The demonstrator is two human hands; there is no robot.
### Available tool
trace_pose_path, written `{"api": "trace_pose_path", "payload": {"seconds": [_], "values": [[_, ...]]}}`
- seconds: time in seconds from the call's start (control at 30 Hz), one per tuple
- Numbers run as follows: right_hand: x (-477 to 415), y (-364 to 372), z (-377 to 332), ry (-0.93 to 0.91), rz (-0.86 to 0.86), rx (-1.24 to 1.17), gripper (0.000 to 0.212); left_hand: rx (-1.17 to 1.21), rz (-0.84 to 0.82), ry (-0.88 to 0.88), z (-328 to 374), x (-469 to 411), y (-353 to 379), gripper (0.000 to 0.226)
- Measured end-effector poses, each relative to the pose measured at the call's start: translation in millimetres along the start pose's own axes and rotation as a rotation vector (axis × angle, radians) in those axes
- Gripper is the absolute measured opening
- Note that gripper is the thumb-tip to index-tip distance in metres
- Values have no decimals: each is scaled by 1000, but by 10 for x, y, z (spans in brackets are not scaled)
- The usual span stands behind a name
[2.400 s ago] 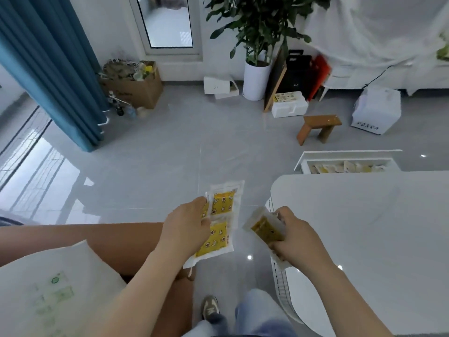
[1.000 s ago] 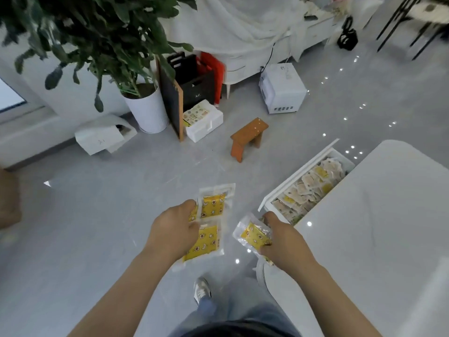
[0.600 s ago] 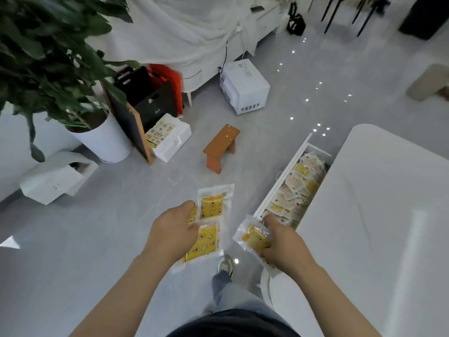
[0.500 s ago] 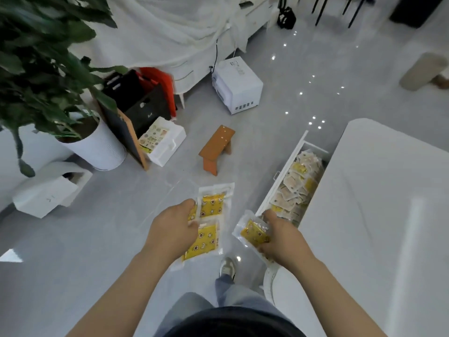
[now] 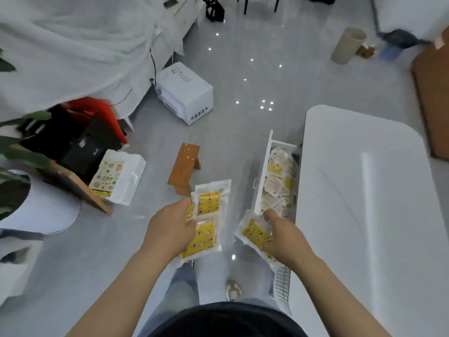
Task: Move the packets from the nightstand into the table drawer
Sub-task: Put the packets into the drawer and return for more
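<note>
My left hand [image 5: 167, 229] grips a small stack of clear packets with yellow printed contents [image 5: 206, 220], held over the floor. My right hand [image 5: 284, 239] pinches another yellow packet [image 5: 254, 233] just in front of the near end of the open white table drawer [image 5: 263, 176]. The drawer juts out from the left side of the white table [image 5: 359, 203] and holds several packets [image 5: 279, 183]. The nightstand is out of view.
A small orange wooden stool [image 5: 185, 166] stands on the grey floor left of the drawer. Farther left are a white foam box [image 5: 121, 176], a white plant pot [image 5: 41, 210] and dark bags. A white appliance [image 5: 184, 92] sits beyond. My legs and shoe show below.
The view has swung right from the nightstand side to the table, and the drawer now lies straight ahead of my right hand. Both hands keep the same packets.
</note>
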State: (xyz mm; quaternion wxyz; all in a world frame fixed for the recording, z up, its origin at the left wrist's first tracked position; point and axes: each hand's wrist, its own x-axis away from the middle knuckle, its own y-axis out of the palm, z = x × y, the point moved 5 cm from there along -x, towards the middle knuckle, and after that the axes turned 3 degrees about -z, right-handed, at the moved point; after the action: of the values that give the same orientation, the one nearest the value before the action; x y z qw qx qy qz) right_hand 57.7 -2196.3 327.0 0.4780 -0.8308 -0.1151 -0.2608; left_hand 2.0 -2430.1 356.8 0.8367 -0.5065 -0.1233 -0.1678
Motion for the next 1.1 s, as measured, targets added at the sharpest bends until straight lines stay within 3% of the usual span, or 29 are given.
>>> {"api": "trace_pose_path", "payload": {"seconds": [0.37,0.87,1.1], "values": [[-339,-113,-312,302,183,-217,41,-207,-171,334,201,-1243,-490,28],[-948,-662,446,564,318,-445,47,-516,-313,638,1585,-2636,-186,37],[-1024,-894,840,656,364,-533,43,-593,-361,744,2201,-3049,53,19]]}}
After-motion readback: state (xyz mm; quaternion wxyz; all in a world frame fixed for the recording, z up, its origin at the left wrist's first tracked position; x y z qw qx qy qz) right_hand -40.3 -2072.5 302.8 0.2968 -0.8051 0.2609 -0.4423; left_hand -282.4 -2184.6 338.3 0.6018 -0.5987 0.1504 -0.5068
